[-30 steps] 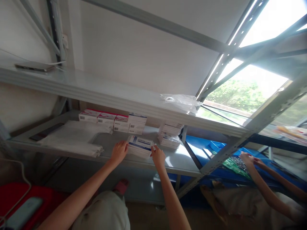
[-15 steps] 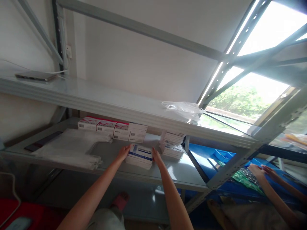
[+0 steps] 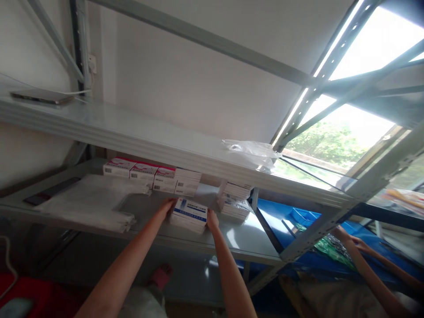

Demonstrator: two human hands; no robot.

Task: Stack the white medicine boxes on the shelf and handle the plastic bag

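On the lower shelf [image 3: 251, 242], below the frame's centre, a box stack [image 3: 189, 214] sits between the hands [image 3: 212, 219]. Behind it, leftward, runs a box row [image 3: 142, 175]; a bag pile [image 3: 88, 198] lies left, a second stack [image 3: 234, 199] right. The upper shelf [image 3: 149, 130] bears a loose bag [image 3: 251, 149], right of centre.

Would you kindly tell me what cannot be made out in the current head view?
All in the head view:
Stack of white-and-blue boxes: its fine print is too small and blurred.
Left hand and right hand: any fingers under the stack are hidden by it.
Co-worker's hand: fingertips hidden by the grey shelf post.
Red object: cut off by the left and bottom edges.
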